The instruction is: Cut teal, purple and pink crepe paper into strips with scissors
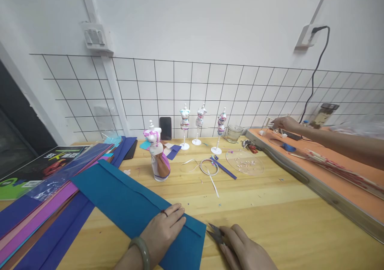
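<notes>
A long folded sheet of teal paper [120, 194] lies slantwise on the table. My left hand [162, 230] rests on it with the fingers laid flat near its right end, a bracelet on the wrist. Held in my right hand [243, 248] is a pair of scissors [216, 235], its blades parted beside the paper's right corner; the handles are mostly hidden by the fingers. Beyond the paper stands a small dress-form figure [156, 152] wrapped in white, brown and purple. Farther back are three bare patterned dress forms [185, 122] on white stands.
Stacked coloured papers [57, 210] fill the left side. A roll of ribbon [209, 167], a round plate of small beads [244, 162] and a glass jar [234, 133] sit mid-table. At right, another person's arm [336, 140] reaches over an orange work surface [324, 158].
</notes>
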`<act>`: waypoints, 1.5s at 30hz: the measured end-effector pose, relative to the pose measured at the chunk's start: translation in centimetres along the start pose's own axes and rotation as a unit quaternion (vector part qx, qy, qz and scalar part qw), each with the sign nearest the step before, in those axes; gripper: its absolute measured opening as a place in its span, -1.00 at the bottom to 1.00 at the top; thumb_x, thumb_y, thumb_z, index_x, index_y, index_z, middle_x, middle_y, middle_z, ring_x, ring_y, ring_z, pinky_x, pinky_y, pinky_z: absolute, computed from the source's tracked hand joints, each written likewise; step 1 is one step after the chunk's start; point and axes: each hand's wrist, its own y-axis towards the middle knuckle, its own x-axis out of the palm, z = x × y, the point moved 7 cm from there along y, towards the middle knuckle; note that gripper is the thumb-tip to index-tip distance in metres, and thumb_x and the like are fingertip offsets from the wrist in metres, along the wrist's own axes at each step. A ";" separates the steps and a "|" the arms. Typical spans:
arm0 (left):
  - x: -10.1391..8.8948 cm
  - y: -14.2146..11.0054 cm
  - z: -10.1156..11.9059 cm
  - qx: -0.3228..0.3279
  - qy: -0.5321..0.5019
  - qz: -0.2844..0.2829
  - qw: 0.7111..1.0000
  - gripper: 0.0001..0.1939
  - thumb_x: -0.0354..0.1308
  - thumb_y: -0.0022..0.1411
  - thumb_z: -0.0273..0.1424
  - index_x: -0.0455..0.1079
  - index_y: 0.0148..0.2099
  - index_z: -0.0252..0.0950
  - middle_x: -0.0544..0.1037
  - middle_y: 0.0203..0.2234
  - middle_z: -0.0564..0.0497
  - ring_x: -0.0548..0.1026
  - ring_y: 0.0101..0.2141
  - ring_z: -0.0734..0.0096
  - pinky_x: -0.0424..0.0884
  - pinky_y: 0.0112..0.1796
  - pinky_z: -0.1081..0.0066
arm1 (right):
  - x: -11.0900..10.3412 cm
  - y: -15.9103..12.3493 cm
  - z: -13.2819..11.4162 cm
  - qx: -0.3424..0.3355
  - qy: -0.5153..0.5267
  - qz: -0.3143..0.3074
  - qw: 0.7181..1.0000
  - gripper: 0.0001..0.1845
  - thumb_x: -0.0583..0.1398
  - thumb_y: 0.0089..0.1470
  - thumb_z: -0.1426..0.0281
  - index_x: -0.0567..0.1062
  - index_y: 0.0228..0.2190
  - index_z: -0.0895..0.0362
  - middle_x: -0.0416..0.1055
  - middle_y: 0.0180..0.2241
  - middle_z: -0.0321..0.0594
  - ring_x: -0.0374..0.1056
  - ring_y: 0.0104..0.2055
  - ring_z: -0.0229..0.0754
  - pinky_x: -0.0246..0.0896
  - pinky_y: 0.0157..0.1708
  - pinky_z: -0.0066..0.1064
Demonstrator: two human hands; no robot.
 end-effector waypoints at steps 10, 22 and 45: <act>-0.1 0.1 -0.1 -0.017 -0.004 0.016 1.000 -0.68 -0.19 0.31 -0.54 0.40 -0.14 -0.30 0.53 -0.18 -0.07 0.39 -0.05 0.33 0.47 -0.21 0.44 | -0.4 1.6 -1.6 -0.014 -0.038 0.023 0.999 -0.70 -0.09 0.19 0.39 0.38 -0.17 0.13 0.41 -0.37 -0.12 0.47 -0.48 -0.12 0.41 -0.51 -0.36; -0.4 0.3 0.0 -0.031 0.001 0.014 0.999 -0.69 -0.20 0.34 -0.47 0.39 -0.16 -0.24 0.53 -0.18 0.01 0.41 -0.10 0.37 0.43 -0.22 0.45 | 0.3 2.4 -1.7 -0.046 -0.078 0.020 0.996 -0.65 -0.16 0.24 0.33 0.34 -0.15 0.15 0.42 -0.38 -0.13 0.47 -0.47 -0.13 0.41 -0.56 -0.37; -0.6 0.3 0.1 -0.043 -0.011 0.042 0.998 -0.71 -0.17 0.32 -0.51 0.39 -0.20 -0.24 0.50 -0.25 -0.02 0.39 -0.14 0.39 0.42 -0.32 0.50 | 0.5 2.1 -1.9 -0.079 -0.104 0.041 0.991 -0.41 -0.37 0.27 0.23 0.37 -0.20 0.13 0.41 -0.45 -0.18 0.45 -0.56 -0.17 0.37 -0.62 -0.39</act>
